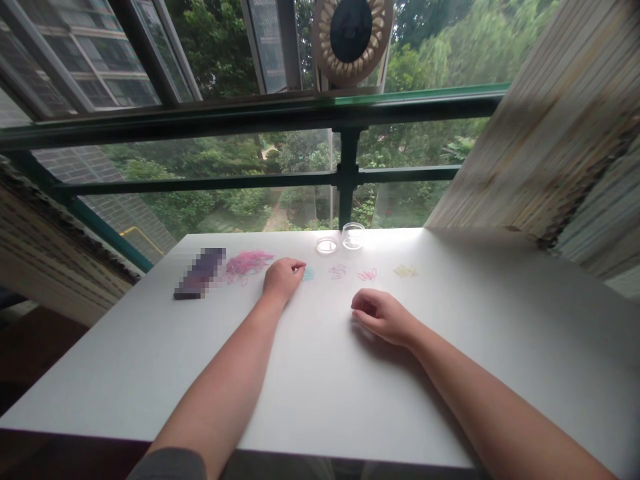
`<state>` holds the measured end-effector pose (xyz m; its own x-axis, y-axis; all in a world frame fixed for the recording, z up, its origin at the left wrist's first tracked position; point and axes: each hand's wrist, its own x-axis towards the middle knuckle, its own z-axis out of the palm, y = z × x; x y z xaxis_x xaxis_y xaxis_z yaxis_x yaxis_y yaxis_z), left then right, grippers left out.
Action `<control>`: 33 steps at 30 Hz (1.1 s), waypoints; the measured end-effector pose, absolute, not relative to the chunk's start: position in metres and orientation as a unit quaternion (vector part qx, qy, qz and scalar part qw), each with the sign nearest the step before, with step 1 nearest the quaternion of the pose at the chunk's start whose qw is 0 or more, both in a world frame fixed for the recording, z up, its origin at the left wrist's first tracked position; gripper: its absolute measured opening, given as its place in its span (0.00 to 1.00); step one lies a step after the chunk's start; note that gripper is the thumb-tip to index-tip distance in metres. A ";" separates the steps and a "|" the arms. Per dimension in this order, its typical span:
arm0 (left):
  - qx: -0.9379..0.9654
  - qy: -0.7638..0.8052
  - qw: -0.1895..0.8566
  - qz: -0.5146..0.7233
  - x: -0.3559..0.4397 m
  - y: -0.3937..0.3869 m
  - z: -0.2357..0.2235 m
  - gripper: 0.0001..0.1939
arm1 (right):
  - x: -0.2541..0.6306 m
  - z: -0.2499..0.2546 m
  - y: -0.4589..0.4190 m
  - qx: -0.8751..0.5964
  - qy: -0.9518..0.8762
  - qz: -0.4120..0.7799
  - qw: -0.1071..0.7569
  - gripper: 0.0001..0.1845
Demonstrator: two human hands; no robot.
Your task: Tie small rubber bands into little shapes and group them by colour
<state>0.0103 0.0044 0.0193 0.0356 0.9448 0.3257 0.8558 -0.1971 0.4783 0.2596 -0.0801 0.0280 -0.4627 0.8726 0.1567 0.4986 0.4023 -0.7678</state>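
Note:
My left hand (pixel 285 277) is beside a small teal group of thin loops (pixel 309 273), its thumb and fingertips pinched together. Anything between those fingertips is too small to make out. To its left lies a large heap of pink and purple loops (pixel 247 264) that look like small rubber bands. Nearer to me, my right hand (pixel 383 315) rests on its side, fingers loosely curled, thumb apart, nothing visible inside. Beyond it, in a row, are a small mauve group (pixel 338 271), a pink group (pixel 368 274) and a yellow group (pixel 405 271) of loops.
The white table (pixel 310 400) ends at a window with a green railing (pixel 415 100). At its far edge stand a clear round container (pixel 353 237) and a clear lid (pixel 327 246). A dark, pixelated flat object (pixel 203 273) lies at left. Curtains (pixel 505 147) hang at both sides.

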 end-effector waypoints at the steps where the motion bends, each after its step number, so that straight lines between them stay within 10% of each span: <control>1: 0.715 0.629 0.084 0.294 0.010 0.004 0.019 0.12 | 0.260 0.028 -0.080 -0.436 -0.788 0.331 0.282 0.01; 33: 0.733 0.580 0.113 0.337 0.012 0.006 0.014 0.10 | 0.259 0.031 -0.081 -0.444 -0.783 0.337 0.277 0.03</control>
<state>0.0117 0.0063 0.0140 0.1003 0.9262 0.3635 0.7737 -0.3023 0.5567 0.2588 -0.0814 0.0309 -0.4522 0.8819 0.1334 0.5086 0.3779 -0.7736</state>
